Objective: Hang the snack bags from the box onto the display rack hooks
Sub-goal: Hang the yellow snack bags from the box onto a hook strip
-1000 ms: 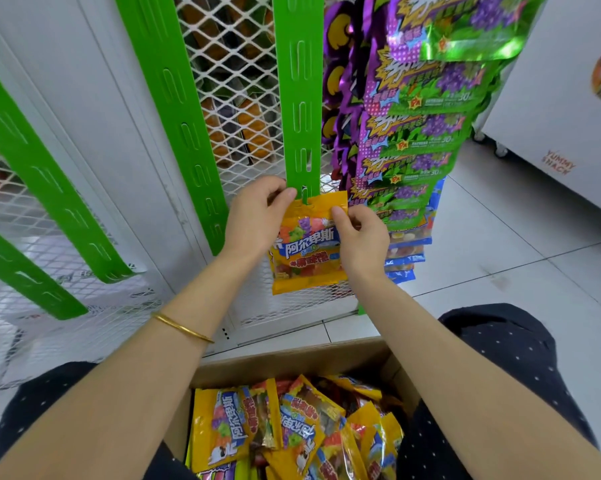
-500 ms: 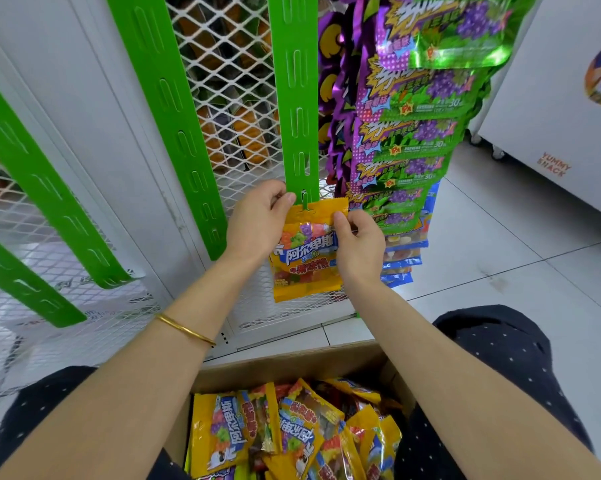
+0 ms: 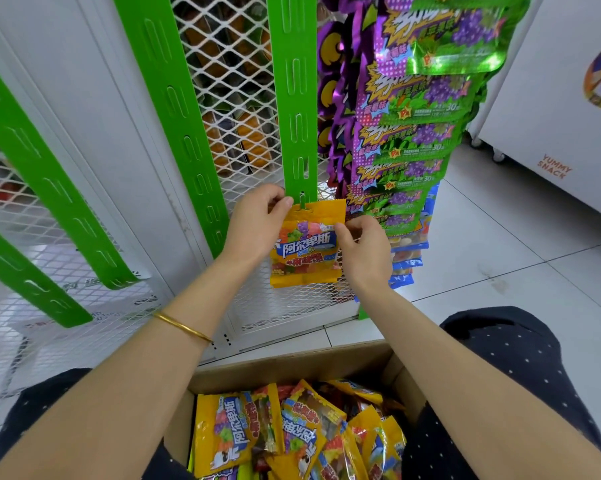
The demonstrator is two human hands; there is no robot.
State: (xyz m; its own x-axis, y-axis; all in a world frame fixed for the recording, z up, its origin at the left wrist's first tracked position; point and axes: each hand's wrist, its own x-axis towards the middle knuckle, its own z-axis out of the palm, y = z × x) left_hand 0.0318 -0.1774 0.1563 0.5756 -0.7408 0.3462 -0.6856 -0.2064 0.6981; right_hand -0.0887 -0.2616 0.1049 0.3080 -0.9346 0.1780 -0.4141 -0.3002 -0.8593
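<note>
A yellow snack bag [image 3: 306,247] hangs flat against the bottom end of a green hook strip [image 3: 294,98], its top hole sitting on the strip's lowest hook. My left hand [image 3: 255,225] pinches the bag's top left corner. My right hand [image 3: 364,251] pinches its right edge about halfway down. Below me, an open cardboard box [image 3: 292,367] holds several more yellow snack bags [image 3: 292,434].
Other green hook strips [image 3: 174,109] hang bare over the white mesh rack [image 3: 236,81]. Purple and green snack bags [image 3: 420,109] fill the strip to the right. A white freezer cabinet [image 3: 562,109] stands on the tiled floor at the far right. My knees flank the box.
The bag has risen slightly and its top now sits on the strip's lowest hook. My right hand slid a little lower along the bag's right edge.
</note>
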